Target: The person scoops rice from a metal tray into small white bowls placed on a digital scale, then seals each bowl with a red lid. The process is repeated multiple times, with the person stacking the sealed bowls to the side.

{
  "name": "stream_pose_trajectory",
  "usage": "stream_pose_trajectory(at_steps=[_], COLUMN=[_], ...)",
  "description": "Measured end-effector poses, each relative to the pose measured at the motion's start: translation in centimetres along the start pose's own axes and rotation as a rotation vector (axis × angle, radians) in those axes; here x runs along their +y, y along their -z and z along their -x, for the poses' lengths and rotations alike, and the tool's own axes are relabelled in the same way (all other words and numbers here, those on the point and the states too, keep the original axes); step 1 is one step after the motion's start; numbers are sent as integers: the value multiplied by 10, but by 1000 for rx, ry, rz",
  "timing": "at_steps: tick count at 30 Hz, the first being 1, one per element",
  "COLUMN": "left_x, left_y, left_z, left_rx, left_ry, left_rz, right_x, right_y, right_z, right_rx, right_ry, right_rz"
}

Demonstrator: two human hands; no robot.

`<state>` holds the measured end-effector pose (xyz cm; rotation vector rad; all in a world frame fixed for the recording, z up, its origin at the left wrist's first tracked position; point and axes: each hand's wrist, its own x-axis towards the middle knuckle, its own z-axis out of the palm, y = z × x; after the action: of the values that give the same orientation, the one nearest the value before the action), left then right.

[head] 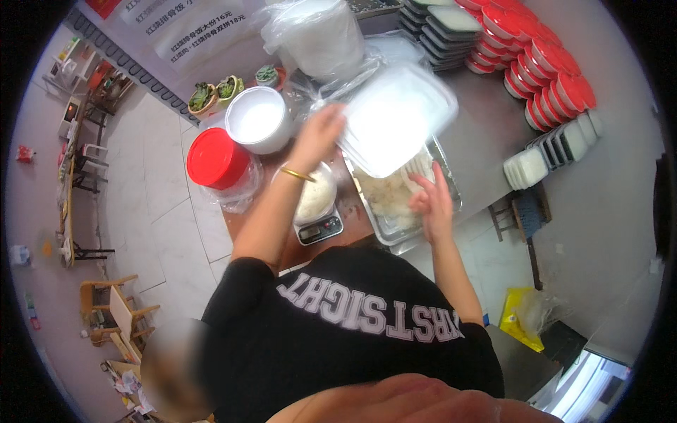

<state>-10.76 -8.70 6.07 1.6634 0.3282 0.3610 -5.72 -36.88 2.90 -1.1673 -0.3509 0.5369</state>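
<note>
My left hand point(327, 126) grips the near-left edge of a translucent white rectangular plastic lid point(399, 119), perhaps several stacked, tilted over the far end of a metal tray. Motion blurs both hand and lid. Above the right side of the metal tray point(394, 239), my right hand point(435, 203) has its fingers apart, index finger extended. Whitish food, apparently rice point(389, 198), lies in that tray beside a ribbed pale plastic piece point(421, 165); whether my fingertips touch it is unclear. A round bowl of white rice point(316, 198) sits on a digital kitchen scale point(319, 228), partly behind my left forearm.
A red-lidded tub point(218, 158), white round containers point(259, 119) and potted succulents point(202, 98) stand left. Bagged containers point(322, 42) are at the back. Stacked red-lidded bowls point(555, 69) and black-based boxes point(441, 31) line the right. Another person's blurred head point(174, 365) is lower left.
</note>
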Motion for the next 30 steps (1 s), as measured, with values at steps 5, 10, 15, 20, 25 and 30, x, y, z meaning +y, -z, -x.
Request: stream_pose_trajectory(at_steps=[5, 10, 15, 20, 25, 30], left_x=[-25, -4, -23, -36, -81, -65], left_y=[-77, -18, 70, 148, 244, 260], left_z=[10, 27, 85, 135, 130, 133], left_rx=[-35, 178, 536, 850, 1042, 415], left_ry=[-40, -218, -177, -17, 48, 46], left_rz=[47, -328, -592, -827, -922, -1074], right_x=[-3, -7, 12, 15, 54, 66], right_y=[-7, 40, 34, -13, 31, 40], right_z=[-63, -164, -322, -395, -404, -268], right_rx=[293, 385, 495, 430, 331, 198], right_ry=[-80, 73, 208, 172, -134, -75], right_rz=[-310, -251, 77, 115, 301, 324])
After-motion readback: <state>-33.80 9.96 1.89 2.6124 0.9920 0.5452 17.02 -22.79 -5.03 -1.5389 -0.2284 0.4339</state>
